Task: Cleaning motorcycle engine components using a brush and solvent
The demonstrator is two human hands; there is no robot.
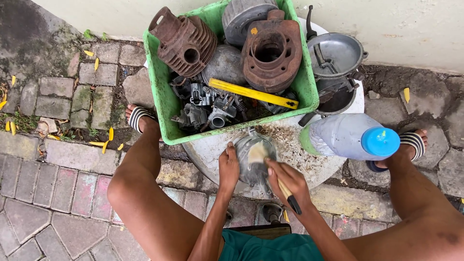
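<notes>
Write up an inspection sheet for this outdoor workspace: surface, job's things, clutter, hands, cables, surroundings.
Surface: round white tabletop, dirty, strewn with brown debris.
Job's things: small grey metal engine part on the tabletop; wooden-handled paintbrush with its bristles on the part.
Clutter: green plastic crate holding rusty finned cylinders, grey carburettors and a yellow bar; grey metal bowl-shaped cover behind; clear plastic bottle with blue cap lying on its side.
Hands: left hand steadies the part; right hand grips the brush.
Cables: nothing seen.
Surroundings: mossy paving bricks with yellow leaves, pale wall, striped sandals on both feet.
</notes>
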